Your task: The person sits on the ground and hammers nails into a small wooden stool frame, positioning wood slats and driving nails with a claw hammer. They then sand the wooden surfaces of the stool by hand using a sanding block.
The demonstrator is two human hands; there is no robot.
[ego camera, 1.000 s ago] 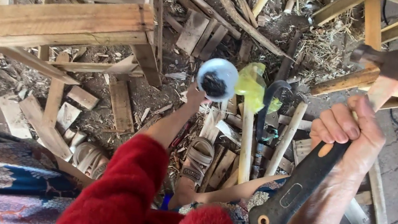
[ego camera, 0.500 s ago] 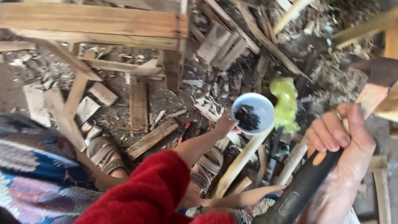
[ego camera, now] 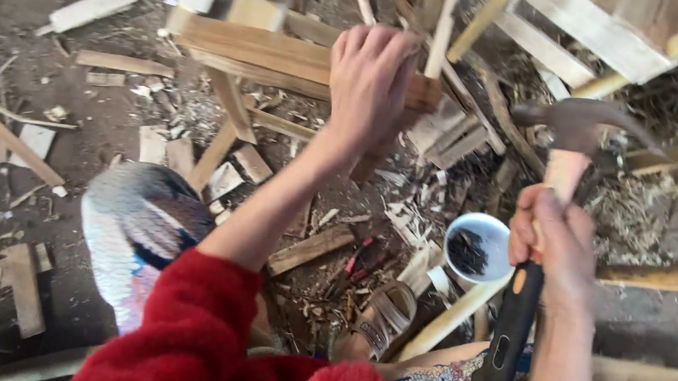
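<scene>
While your left hand (ego camera: pixel 368 73) is pressing, fingers curled, on the wooden frame (ego camera: pixel 286 57) | your right hand (ego camera: pixel 555 243) is gripping the hammer (ego camera: pixel 563 158), raised beside it | nail cup (ego camera: pixel 477 249) is sitting below | no strike landing yet.

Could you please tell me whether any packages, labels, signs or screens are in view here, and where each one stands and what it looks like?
No signs, screens or printed labels show in this view.
The one container: a small round white tub, open, with dark small bits inside, on the ground beside the right hand, which grips a hammer.
The left hand rests on a wooden frame, which bears no marking that I can see.
</scene>
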